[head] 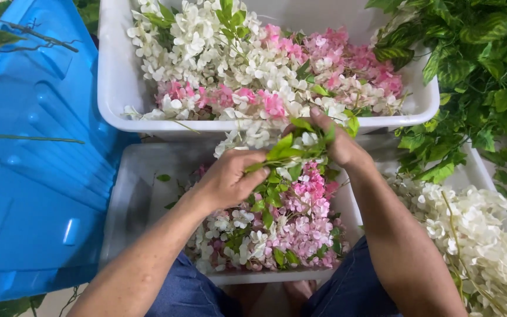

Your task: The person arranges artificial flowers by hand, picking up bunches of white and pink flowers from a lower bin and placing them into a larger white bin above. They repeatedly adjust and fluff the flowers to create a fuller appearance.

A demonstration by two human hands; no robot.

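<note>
Blue moulded plastic, the upturned lid (30,164) of a storage bin, fills the left side, with a bare twig (27,32) lying across its top corner. Just right of it a shallow white tray (139,194) sits in front of the person's knees, heaped with pink and white artificial blossoms and loose green leaves. Over this tray the left hand (227,179) curls in from the left, its fingers pressed together around the leafy end of a flower sprig (291,154), thumb on top. The sprig runs between both hands, above the tray's far edge and just below the rim of the larger white tub (112,88) behind, which is full of white and pink petals. The right hand (338,144) closes on the sprig's other end, fingertips pinching leaves and a small white cluster, thumb raised against the tub's front wall.

The sprig looks very light and soft: thin fabric petals and leaves on a bendy stem, probably easy to pull off or crush. The stem between the leaf tufts seems the safer place to grip, not the blossoms.

Further right, a pile of white flower garlands (476,240) lies beside the right forearm, and leafy green artificial vines (476,64) spill down from the upper right corner.
</note>
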